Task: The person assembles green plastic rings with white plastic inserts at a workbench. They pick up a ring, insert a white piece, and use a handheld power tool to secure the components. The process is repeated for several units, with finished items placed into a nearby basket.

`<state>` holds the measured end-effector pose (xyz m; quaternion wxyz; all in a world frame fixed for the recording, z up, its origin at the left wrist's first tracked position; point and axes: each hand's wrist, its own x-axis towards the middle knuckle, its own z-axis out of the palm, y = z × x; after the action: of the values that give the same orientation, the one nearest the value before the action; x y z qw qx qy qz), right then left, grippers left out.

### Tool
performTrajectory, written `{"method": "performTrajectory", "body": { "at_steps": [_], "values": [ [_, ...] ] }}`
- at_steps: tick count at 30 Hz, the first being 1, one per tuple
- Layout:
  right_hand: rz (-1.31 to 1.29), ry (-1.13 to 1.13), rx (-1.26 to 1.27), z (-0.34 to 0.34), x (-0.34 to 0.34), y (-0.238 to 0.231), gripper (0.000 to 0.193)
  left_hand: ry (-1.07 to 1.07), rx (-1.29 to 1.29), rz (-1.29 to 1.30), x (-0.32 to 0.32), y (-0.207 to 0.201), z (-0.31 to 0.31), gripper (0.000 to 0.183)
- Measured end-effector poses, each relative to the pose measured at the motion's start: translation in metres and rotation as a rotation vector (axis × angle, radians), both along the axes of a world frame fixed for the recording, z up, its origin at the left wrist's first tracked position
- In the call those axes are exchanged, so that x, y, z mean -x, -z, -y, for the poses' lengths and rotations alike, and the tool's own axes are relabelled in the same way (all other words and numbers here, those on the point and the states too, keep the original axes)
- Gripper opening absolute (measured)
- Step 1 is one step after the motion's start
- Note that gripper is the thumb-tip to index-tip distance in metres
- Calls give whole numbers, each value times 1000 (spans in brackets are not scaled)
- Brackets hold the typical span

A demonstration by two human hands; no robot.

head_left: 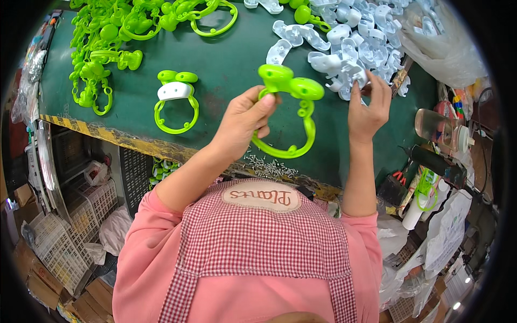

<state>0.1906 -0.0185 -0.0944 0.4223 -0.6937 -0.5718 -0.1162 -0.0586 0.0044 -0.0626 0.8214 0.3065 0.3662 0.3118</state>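
My left hand (246, 119) is closed around the side of a bright green plastic ring part (302, 89), raised over the table near its front edge. The ring has two rounded lobes on top and small pegs along its inside. At the edge of a heap of pale blue curved plastic pieces (371, 48), my right hand (370, 107) pinches one pale piece (356, 76) between thumb and fingers; the fingers partly hide it. Left of my left hand, another green ring (176, 129) lies on the table with a white piece (174, 91) fitted across it below its lobes.
Green ring parts (107, 32) are heaped at the far left of the green table (215, 70). Small screws (269, 168) lie scattered by the front edge. At right are a clear bottle (439, 127), a dark power screwdriver (437, 164) and a plastic bag (447, 51).
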Motion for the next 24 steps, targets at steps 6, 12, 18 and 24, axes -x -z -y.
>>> {"method": "performTrajectory", "body": {
  "at_steps": [6, 12, 18, 24],
  "values": [
    [-372, 62, -15, 20, 6, 9, 27, 84, 42, 126, -6, -1, 3, 30],
    [-514, 38, 4, 35, 21, -6, 29, 21, 15, 33, -14, -10, 7, 35],
    [-1276, -279, 179, 55, 81, -6, 30, 0, -183, -120, -20, 2, 15, 41],
    [-1768, -410, 164, 58, 83, -3, 34, -85, -474, -240, -20, 9, 20, 45]
  ]
}}
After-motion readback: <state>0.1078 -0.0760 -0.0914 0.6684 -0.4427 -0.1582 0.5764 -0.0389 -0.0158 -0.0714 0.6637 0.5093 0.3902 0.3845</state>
